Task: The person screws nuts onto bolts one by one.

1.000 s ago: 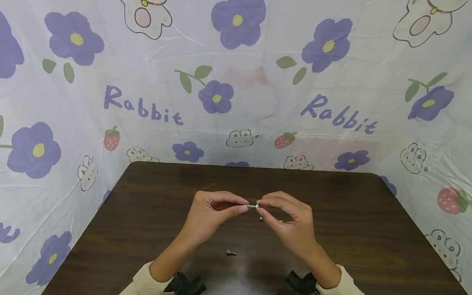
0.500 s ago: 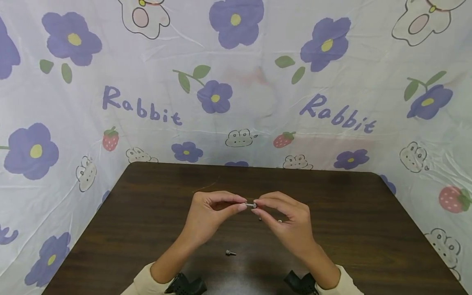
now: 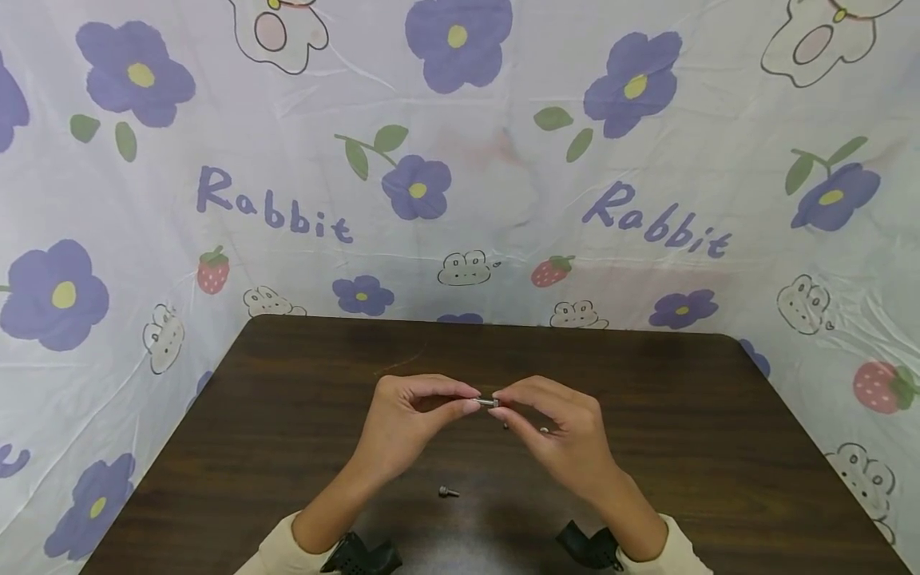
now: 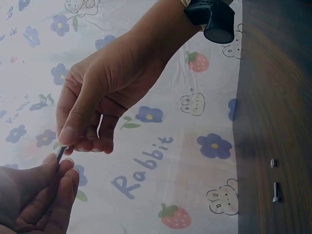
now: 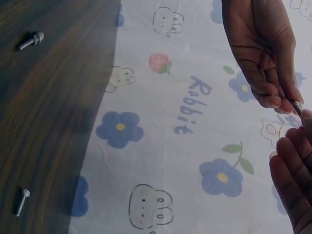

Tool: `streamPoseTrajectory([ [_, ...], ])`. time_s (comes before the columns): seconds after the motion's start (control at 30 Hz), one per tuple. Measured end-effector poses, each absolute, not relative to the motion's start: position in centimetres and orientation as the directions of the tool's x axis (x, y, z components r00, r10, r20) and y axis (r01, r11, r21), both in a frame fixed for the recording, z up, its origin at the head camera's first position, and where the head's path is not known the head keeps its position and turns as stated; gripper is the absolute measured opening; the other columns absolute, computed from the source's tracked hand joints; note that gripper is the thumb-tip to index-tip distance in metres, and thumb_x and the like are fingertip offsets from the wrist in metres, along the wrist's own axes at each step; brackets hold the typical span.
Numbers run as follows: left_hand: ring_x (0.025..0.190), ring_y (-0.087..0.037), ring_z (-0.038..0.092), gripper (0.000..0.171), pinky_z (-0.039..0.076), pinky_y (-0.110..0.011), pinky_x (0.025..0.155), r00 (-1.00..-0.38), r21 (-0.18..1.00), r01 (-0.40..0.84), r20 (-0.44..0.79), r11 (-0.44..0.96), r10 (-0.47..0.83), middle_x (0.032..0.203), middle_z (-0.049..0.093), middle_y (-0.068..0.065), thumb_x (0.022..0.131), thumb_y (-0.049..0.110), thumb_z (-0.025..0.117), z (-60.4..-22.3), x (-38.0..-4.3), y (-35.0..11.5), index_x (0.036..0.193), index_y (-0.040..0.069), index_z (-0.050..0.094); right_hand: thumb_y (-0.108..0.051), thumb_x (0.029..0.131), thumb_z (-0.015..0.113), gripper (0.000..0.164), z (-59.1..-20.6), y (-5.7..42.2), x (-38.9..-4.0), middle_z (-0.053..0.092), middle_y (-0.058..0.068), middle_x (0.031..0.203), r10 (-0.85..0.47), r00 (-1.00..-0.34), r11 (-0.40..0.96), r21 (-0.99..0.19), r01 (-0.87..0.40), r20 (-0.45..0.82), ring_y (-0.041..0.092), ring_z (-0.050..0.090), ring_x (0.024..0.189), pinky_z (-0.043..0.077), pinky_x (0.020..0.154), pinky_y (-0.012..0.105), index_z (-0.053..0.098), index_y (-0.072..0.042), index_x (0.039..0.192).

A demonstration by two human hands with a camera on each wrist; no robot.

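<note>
Over the middle of the table, a small silver screw (image 3: 486,402) is held level between both hands in the head view. My left hand (image 3: 410,423) pinches one end of its shank between thumb and index finger. Thumb and fingertips of my right hand (image 3: 564,423) pinch the thicker end. The left wrist view has the screw's dark shank (image 4: 61,154) bridging the two hands' fingertips. Fingertips cover both ends of it, and whether a nut sits on the thick end I cannot tell.
A short thick bolt (image 3: 449,492) lies on the dark wood table (image 3: 287,447), nearer the body. Beyond the right hand lie a nut (image 4: 273,163) and a thin socket-head screw (image 4: 276,193), mostly hidden in the head view. A printed cloth (image 3: 503,200) hangs behind the table.
The right thumb and fingertips have shifted slightly at the screw's thick end. Both hands appear a little further left in the head view, still pinching the screw.
</note>
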State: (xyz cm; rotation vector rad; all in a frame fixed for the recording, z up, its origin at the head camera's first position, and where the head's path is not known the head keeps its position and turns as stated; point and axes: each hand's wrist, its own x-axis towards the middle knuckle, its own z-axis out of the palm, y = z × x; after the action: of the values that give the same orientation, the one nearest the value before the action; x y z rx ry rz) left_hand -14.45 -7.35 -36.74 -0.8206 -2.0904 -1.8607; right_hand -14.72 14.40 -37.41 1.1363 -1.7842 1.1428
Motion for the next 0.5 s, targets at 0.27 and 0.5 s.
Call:
streamPoseTrajectory([
  [0.27, 0.083, -0.016, 0.075, 0.010, 0.061, -0.031, 0.071, -0.823, 0.837, 0.541, 0.506, 0.081, 0.259, 0.092, 0.078, 0.002, 0.087, 0.017, 0.082, -36.82, -14.47, -7.36, 0.095, 0.011, 0.082, -0.015, 0.094, 0.074, 0.017, -37.18, 14.44, -14.69, 0.075, 0.009, 0.090, -0.308, -0.321, 0.211, -0.265, -0.941, 0.896, 0.018, 0.072, 0.073, 0.058, 0.065, 0.021, 0.077, 0.002, 0.098],
  [0.5, 0.085, -0.016, 0.075, 0.010, 0.062, -0.032, 0.073, -0.819, 0.833, 0.547, 0.514, 0.078, 0.253, 0.093, 0.078, 0.002, 0.087, 0.015, 0.082, -36.80, -14.47, -7.27, 0.095, 0.010, 0.082, -0.012, 0.093, 0.076, 0.015, -37.05, 14.47, -14.65, 0.076, 0.009, 0.090, -0.308, -0.335, 0.205, -0.282, -0.937, 0.891, 0.018, 0.072, 0.073, 0.058, 0.065, 0.021, 0.077, 0.001, 0.098],
])
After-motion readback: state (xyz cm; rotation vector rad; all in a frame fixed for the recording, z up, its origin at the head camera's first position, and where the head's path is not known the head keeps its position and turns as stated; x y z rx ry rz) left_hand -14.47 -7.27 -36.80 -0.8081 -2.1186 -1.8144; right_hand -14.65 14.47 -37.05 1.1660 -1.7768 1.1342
